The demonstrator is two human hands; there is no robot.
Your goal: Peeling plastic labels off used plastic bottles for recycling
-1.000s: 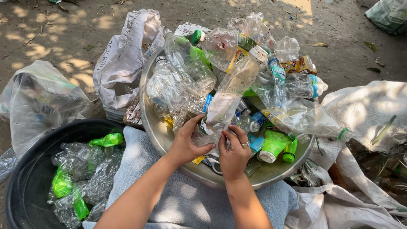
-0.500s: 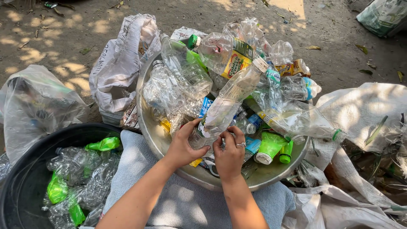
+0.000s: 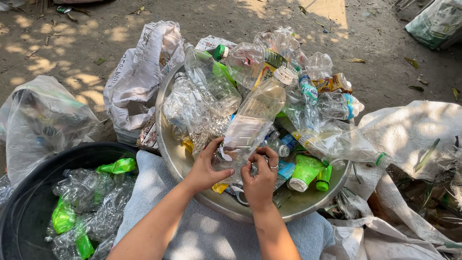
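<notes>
on dusty ground stands a round metal basin [image 3: 179, 161] full of crushed plastic bottles; the left hand [image 3: 208, 167] and right hand [image 3: 260, 180] both grasp a clear soft bottle [image 3: 250, 123] at its lower end, likely peeling its thin label; next needs a firm pull

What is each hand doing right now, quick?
Left hand: closed around the lower end of the clear plastic bottle.
Right hand: fingers curled, pinching at the same bottle's lower end; what it grips exactly cannot be told.
</notes>
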